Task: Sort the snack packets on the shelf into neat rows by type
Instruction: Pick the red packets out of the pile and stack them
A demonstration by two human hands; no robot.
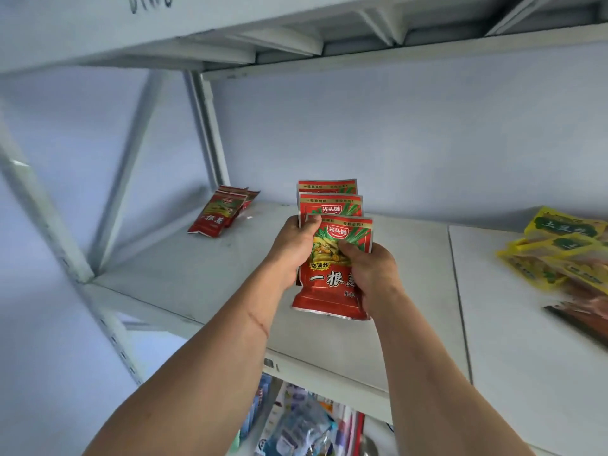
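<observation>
Three red snack packets (330, 284) are fanned one behind another above the middle of the white shelf (197, 274). My left hand (292, 248) grips their left edge, thumb on the front packet's top corner. My right hand (371, 271) pinches the front packet's right side, thumb on its face. A small pile of the same red packets (214, 215) lies at the back left of the shelf. Yellow packets (556, 255) are heaped at the right edge, over some brown ones (589, 311).
A slanted white upright (210, 133) stands behind the left pile. The shelf above (296, 44) hangs low overhead. Below the front lip, mixed blue and white packets (296, 426) fill a lower level. A seam (459, 291) splits the shelf board on the right.
</observation>
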